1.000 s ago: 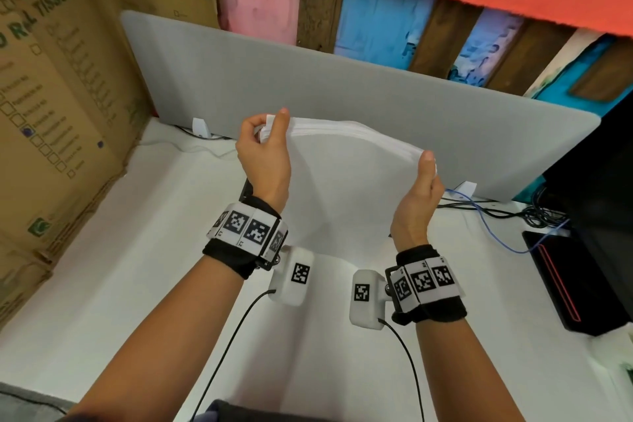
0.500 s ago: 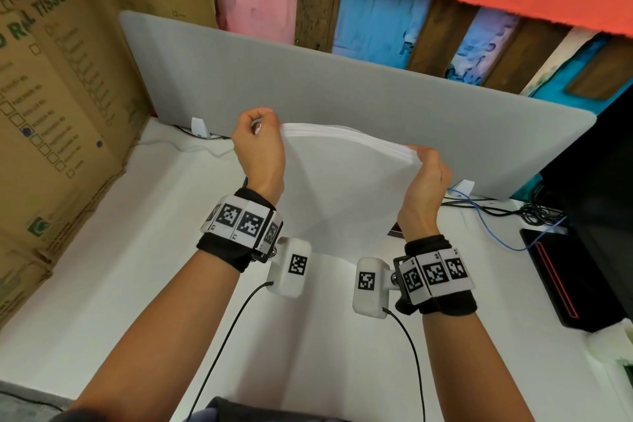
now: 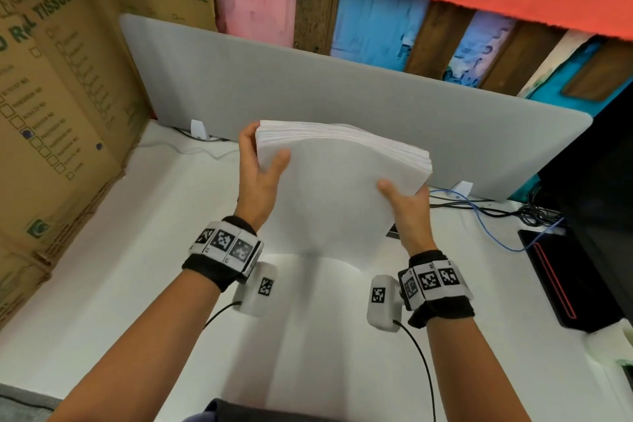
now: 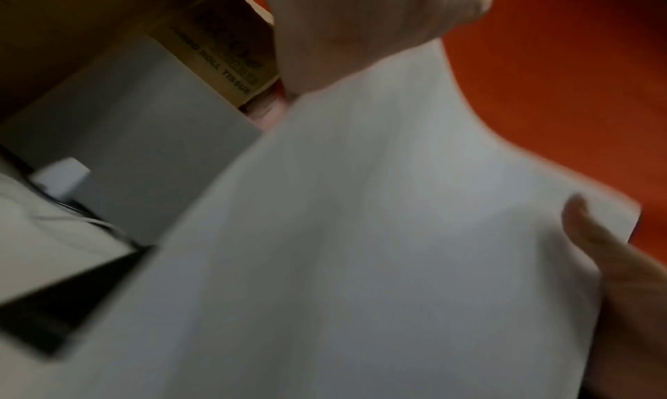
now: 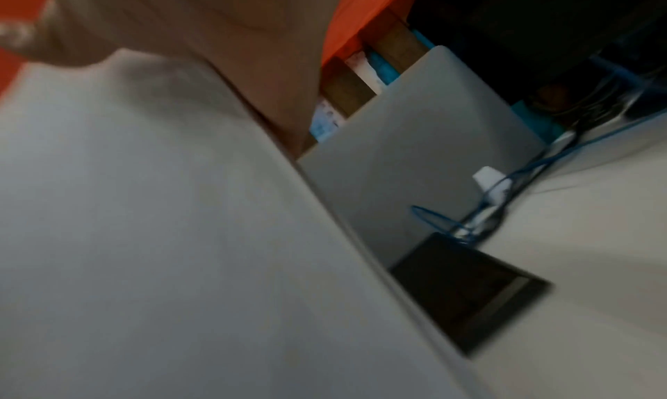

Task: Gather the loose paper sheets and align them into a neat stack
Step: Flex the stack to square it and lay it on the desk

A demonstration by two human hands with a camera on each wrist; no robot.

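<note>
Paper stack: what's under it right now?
The paper stack, held up by both hands, hangs over the white table. A dark flat object's corner peeks out beneath; the rest is covered.

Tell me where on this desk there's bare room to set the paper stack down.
Bare white desk lies between the cardboard boxes and the left hand, and below the paper stack toward you. The right side is crowded: blue cable, black cables and a black device.

White table (image 3: pixel 102 284) bears cables (image 3: pixel 496 212) and what looks like a black device (image 3: pixel 561 281).
</note>
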